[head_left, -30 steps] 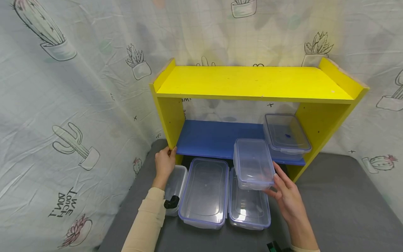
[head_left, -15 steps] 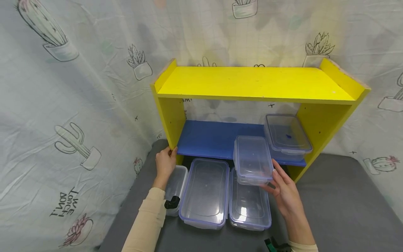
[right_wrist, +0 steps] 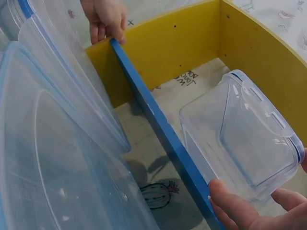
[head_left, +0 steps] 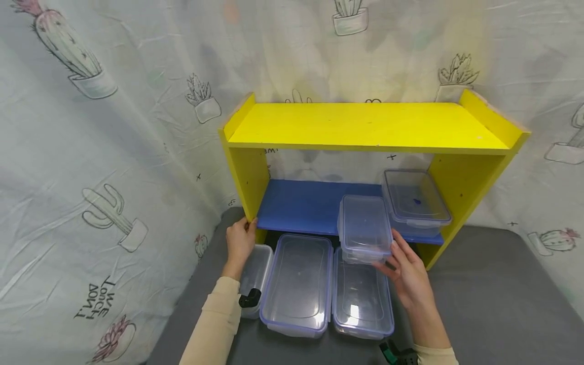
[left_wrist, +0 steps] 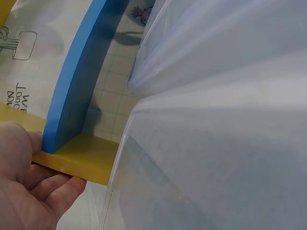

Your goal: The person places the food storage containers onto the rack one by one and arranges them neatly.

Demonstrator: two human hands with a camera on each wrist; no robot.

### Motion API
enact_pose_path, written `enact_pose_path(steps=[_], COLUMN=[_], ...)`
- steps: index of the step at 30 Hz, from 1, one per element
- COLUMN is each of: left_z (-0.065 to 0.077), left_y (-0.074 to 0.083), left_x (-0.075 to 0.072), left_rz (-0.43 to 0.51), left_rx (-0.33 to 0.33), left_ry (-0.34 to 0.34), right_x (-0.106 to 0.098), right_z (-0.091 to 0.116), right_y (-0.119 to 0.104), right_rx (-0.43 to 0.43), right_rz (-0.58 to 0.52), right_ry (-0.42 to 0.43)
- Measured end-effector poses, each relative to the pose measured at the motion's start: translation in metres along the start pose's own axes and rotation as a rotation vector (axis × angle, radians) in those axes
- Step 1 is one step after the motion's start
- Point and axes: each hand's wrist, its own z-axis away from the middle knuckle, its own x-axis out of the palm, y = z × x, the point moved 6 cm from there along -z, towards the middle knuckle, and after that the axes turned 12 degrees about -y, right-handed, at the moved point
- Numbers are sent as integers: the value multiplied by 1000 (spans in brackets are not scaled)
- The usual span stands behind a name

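My right hand [head_left: 409, 274] holds a small clear lidded food container [head_left: 365, 220] by its near right corner, at the front edge of the blue shelf board [head_left: 303, 205]. In the right wrist view, the container [right_wrist: 242, 136] reaches over that board, thumb on one side and fingers on the other. My left hand [head_left: 240, 243] grips the left side panel of the yellow shelf unit [head_left: 369, 124] where the blue board meets it. Seen from the left wrist, the thumb and fingers of the left hand [left_wrist: 36, 177] pinch the panel's edge.
Another clear lidded container [head_left: 416, 197] sits at the right end of the blue board. Below, a narrow container [head_left: 255, 268], a large one [head_left: 298, 284] and a medium one [head_left: 362, 299] stand side by side on the grey surface [head_left: 493, 304]. A patterned cloth [head_left: 150, 126] hangs behind.
My right hand has moved the small container slightly away from me, further over the blue board. The left hand keeps its grip on the side panel. The head view has tilted a little.
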Motion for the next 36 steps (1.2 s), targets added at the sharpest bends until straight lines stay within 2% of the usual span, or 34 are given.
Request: enact_pose_path(steps=[3,18,21,24,25,27,30,31,33,34,36], left_z=[-1,-3,-3,-3,-3,-2,-1,-1,-1,-1,-1], left_y=[2,1,1,1,1,1,0,0,-1,-1,-2], left_x=[1,0,0,-1,-1,-2,-3,-3,-3,-3,-2], left_rz=[2,-1,4,0,-1,-1,2,2,-1,-3,-6], left_rx=[4,4,1,-2,-2,-1,1,0,1,1,4], left_ry=[-4,17,15,9,7,7,15,18,18,16,9], right_x=[0,2,3,3,2,5,20,27,40,45,53], right_z=[-1,-14,-14,-8,-5,2,13,17,22,24,26], right_y=[-2,-2,-2,-5,-8,-18,-34,-38,-40,-40,-39], right_rx=[6,106,129,109,70,-77,-417,-540,-728,-795,-871], right_rz=[-7,102,182,390,499,753,1092,1164,1242,1263,1296], right_ry=[18,116,130,198,238,329,434,431,363,319,242])
